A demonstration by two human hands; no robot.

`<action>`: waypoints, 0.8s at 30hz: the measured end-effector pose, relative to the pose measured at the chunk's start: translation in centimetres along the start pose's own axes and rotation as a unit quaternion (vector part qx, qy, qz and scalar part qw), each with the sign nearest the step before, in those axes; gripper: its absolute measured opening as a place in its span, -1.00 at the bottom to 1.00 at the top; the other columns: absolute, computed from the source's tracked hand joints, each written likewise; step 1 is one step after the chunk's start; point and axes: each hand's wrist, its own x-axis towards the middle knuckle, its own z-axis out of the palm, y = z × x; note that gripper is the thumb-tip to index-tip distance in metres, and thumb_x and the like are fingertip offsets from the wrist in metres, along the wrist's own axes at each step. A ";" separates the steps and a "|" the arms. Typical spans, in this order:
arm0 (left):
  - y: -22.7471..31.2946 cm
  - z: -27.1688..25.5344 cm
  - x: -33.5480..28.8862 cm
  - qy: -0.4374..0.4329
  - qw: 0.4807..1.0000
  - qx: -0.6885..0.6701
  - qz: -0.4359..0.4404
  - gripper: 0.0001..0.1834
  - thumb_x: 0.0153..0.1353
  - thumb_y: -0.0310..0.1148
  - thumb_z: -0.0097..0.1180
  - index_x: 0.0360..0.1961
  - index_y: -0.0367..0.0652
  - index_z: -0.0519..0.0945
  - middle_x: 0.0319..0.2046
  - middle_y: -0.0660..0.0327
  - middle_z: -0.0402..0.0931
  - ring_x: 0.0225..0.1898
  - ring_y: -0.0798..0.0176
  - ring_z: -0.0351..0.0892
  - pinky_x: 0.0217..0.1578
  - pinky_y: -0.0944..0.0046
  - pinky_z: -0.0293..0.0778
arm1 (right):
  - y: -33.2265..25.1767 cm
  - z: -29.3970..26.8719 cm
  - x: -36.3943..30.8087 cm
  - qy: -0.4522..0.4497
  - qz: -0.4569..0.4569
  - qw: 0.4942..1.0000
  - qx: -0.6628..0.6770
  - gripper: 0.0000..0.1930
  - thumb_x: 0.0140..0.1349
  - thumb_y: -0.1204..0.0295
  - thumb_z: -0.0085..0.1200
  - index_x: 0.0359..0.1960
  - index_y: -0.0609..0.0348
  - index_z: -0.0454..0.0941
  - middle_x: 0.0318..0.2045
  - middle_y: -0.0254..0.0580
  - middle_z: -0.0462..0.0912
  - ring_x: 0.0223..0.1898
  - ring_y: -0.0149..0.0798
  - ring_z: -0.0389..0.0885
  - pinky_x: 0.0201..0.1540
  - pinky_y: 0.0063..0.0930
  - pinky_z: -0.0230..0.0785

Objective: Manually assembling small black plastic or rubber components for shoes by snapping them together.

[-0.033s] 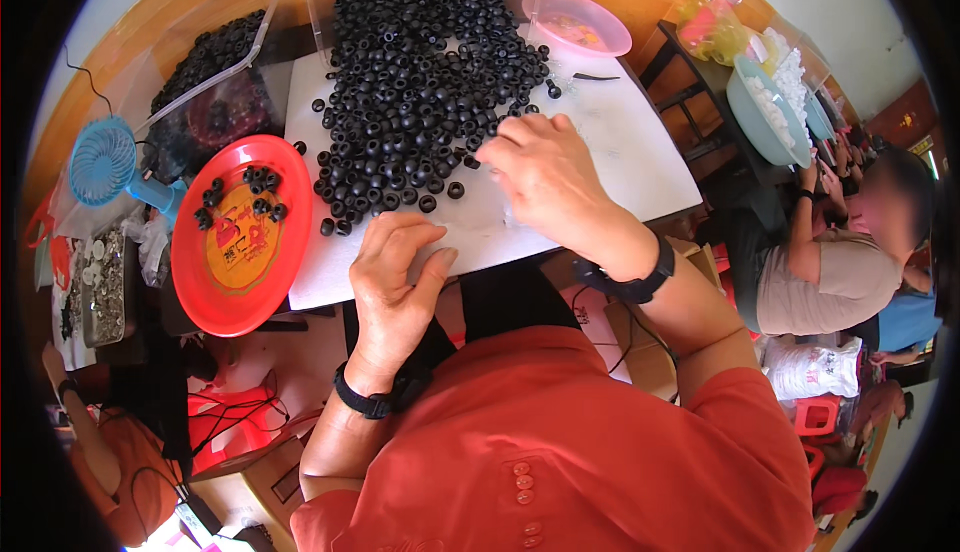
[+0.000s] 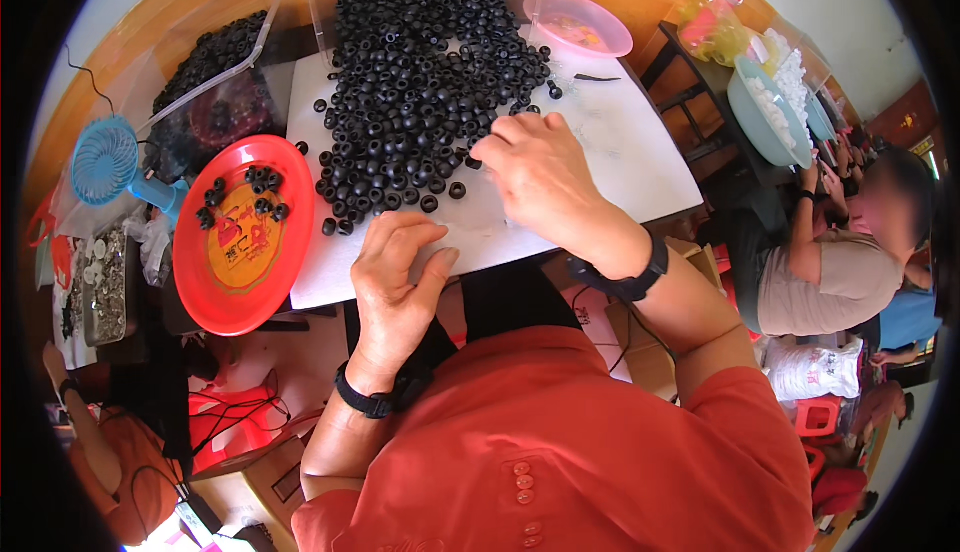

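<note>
A large heap of round black beads (image 2: pixel 400 102) with wide holes covers much of the white tabletop (image 2: pixel 640 172). At the heap's near right edge is my right hand (image 2: pixel 535 172), its fingers curled down and pressed together. Those fingertips are turned away, so whatever they grip is hidden. Closer to me, by the table's front edge, my left hand (image 2: pixel 390 267) has bent fingers. A small gap shows between its thumb and forefinger tips, and I see nothing in it. A few loose beads lie just beyond that hand.
At the left, a red plate (image 2: pixel 240 292) holds several beads, beside a blue fan (image 2: pixel 103 160) and a clear bin (image 2: pixel 215 82) of black beads. A pink bowl (image 2: pixel 590 12) stands at the back right. Other people sit at far right and lower left.
My right hand has shifted very slightly left at the heap's edge. My left hand keeps its pose, and the beads look the same.
</note>
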 end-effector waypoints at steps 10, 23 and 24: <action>-0.2 -0.4 0.2 -0.007 0.999 0.003 0.033 -0.84 0.06 -0.63 0.25 -0.27 -0.32 0.64 -0.30 0.10 0.59 -0.27 0.20 0.52 -0.18 0.27 0.45 | -0.1 -0.5 -1.1 0.057 0.007 0.990 0.127 -0.90 0.09 0.54 0.20 -0.34 0.16 0.56 -0.37 -0.20 0.56 -0.23 -0.13 0.57 -0.19 -0.25 0.31; 2.4 1.6 0.1 -0.016 0.853 -0.438 -0.284 -0.75 0.27 -0.63 0.16 -0.02 -0.30 0.63 -0.28 0.18 0.64 -0.40 0.37 0.57 -0.39 0.42 0.51 | -4.6 -0.7 -5.8 0.105 0.141 0.795 0.580 -0.86 0.24 0.67 0.16 -0.18 0.32 0.56 -0.36 -0.21 0.63 -0.35 -0.39 0.67 -0.29 -0.54 0.53; 2.5 1.6 0.2 -0.017 0.851 -0.439 -0.287 -0.76 0.27 -0.62 0.16 -0.03 -0.30 0.63 -0.29 0.18 0.64 -0.40 0.36 0.56 -0.40 0.42 0.50 | -4.6 -0.6 -5.9 0.109 0.131 0.800 0.576 -0.86 0.23 0.69 0.13 -0.19 0.32 0.53 -0.37 -0.18 0.64 -0.38 -0.35 0.70 -0.35 -0.51 0.55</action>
